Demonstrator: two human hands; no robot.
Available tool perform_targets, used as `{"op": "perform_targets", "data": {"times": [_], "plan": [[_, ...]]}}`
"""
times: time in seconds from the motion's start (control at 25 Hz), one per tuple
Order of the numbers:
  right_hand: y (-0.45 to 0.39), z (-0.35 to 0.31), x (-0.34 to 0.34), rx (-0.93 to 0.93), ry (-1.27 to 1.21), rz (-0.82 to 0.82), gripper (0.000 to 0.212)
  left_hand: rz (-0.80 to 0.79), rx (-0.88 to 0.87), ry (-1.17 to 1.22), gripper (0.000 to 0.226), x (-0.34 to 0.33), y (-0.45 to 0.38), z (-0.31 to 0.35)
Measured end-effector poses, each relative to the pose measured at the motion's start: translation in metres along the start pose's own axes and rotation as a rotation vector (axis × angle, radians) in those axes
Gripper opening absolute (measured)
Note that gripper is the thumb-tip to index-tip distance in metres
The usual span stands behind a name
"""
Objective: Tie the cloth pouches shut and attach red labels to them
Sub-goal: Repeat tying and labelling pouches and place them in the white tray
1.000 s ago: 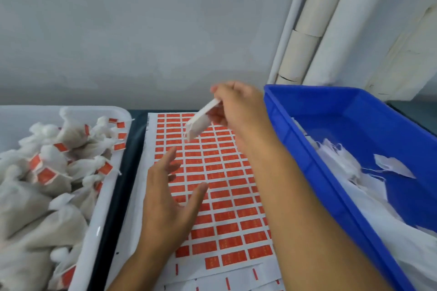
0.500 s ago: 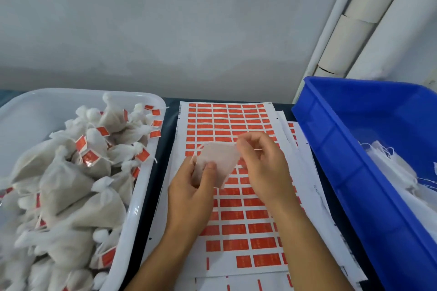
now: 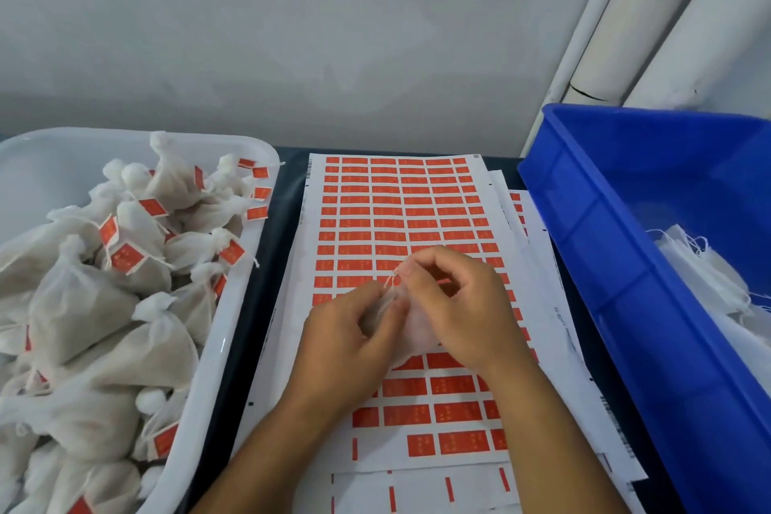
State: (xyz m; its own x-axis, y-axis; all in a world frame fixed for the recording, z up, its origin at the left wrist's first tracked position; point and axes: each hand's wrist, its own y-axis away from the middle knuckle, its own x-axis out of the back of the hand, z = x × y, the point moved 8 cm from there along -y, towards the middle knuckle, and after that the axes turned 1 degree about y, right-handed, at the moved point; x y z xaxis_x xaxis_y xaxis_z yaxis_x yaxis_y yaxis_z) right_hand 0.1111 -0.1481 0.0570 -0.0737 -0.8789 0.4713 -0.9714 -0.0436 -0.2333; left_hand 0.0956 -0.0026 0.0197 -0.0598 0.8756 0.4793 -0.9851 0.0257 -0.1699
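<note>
The blue bin [image 3: 651,305] on the right was easily the biggest thing in view, deep-walled, with a heap of flat white untied pouches [image 3: 705,275] and loose threads seen inside it. On the left a white tub [image 3: 217,346] was packed with finished pouches [image 3: 83,305], each one puffy, off-white, cinched at the neck and tagged with a small red label [image 3: 125,258].

Between the two, a label sheet [image 3: 400,213] was laid flat on the dark table [image 3: 288,171], covered in neat rows of little red rectangles, with a few gaps seen near the bottom rows. More sheets were stacked under and beside it, kinda fanned out to the right.

Above the middle of that sheet, one cloth pouch [image 3: 411,332] was held between both hands. It looked thin, pale and a bit see-through, the red of the labels showing through it faintly, and it was mostly hidden by the fingers. The left hand [image 3: 350,342] was curled around its left side, pinching the fabric. The right hand [image 3: 463,305] was curled too, with the thin pale drawstring [image 3: 392,279] pinched at the fingertips just above the pouch's top. Whether a knot was made couldn't be told, too small and blurry.
</note>
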Motion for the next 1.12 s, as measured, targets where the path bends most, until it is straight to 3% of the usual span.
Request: {"op": "perform_targets", "data": {"times": [0.24, 0.44, 0.64, 0.76, 1.0, 1.12], "plan": [[0.002, 0.012, 0.007, -0.142, -0.148, -0.003, 0.013, -0.113, 0.018, 0.021, 0.023, -0.007, 0.005, 0.0], [0.006, 0.006, 0.01, -0.138, -0.234, 0.001, 0.028, -0.126, -0.057, -0.078, 0.054, -0.004, 0.008, 0.013], [0.006, 0.013, 0.03, -0.198, -0.366, 0.168, 0.026, -0.2, -0.102, -0.1, 0.074, -0.007, 0.01, 0.019], [0.007, 0.016, 0.042, -0.21, -0.434, 0.263, 0.028, -0.251, -0.119, -0.13, 0.067, -0.009, 0.01, 0.018], [0.006, -0.009, 0.033, -0.041, -0.43, 0.197, 0.021, -0.258, -0.185, -0.275, 0.042, -0.017, 0.015, 0.023], [0.008, -0.009, 0.042, -0.04, -0.396, 0.266, 0.021, -0.236, -0.169, -0.235, 0.031, -0.015, 0.014, 0.024]]}}
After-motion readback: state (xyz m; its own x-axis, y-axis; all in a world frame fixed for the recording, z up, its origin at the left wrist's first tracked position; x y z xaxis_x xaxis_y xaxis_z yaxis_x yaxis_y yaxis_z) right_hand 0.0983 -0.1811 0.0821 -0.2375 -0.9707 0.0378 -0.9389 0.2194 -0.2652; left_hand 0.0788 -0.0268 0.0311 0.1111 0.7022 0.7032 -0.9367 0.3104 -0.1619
